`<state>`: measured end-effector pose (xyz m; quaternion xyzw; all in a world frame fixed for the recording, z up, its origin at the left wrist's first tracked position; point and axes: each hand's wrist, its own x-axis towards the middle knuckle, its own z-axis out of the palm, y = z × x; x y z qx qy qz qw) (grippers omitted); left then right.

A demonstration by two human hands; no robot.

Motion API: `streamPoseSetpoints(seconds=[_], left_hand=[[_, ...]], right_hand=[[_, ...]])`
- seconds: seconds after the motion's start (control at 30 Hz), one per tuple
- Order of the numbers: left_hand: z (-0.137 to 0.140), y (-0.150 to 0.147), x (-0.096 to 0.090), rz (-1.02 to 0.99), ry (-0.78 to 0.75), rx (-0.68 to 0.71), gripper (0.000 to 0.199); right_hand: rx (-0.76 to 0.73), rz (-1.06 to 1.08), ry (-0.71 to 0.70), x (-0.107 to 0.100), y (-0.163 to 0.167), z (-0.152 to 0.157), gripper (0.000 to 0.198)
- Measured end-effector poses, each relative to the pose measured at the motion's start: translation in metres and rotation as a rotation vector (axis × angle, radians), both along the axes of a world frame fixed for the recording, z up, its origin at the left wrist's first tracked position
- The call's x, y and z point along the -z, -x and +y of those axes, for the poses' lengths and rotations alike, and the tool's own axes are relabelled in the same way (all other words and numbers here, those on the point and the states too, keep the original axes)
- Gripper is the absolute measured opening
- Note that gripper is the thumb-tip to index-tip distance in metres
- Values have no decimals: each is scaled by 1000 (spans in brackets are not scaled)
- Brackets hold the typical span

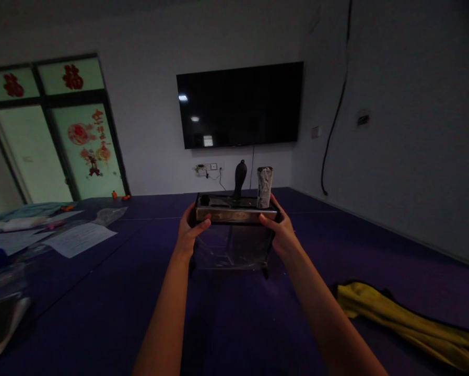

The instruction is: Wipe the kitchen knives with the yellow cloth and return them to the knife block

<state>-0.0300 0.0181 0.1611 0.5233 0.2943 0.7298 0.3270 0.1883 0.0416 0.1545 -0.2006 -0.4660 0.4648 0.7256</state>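
A utensil holder (234, 215) with a shiny metal band round its dark top and a see-through body is between my hands, upright on short dark feet. My left hand (189, 230) grips its left end, thumb on the front band. At the right end, my right hand (280, 230) has hold of it in the same way. A black handle (239, 180) with a hole at its tip rises from the top slots. Beside it stands a pale, patterned, thick handle-like piece (265, 187). What lies below these inside the body is hard to make out.
On the purple table (234, 324), a yellow cloth with dark edging (399, 313) lies at right. Paper sheets (81, 238), plastic wrap (109, 215) and a phone-like dark object (1, 321) lie at left. A wall screen (240, 104) hangs beyond.
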Motion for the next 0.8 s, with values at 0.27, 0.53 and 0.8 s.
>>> streamPoseSetpoints(seconds=[0.27, 0.53, 0.8], left_hand=[[10, 4, 2, -96, -11, -116, 71], [30, 55, 23, -234, -69, -610, 80], [29, 106, 44, -291, -110, -830, 84]], right_hand=[[165, -242, -111, -7, -28, 1, 83], [540, -318, 77, -14, -94, 1, 49], [722, -280, 190, -3, -119, 7, 37]])
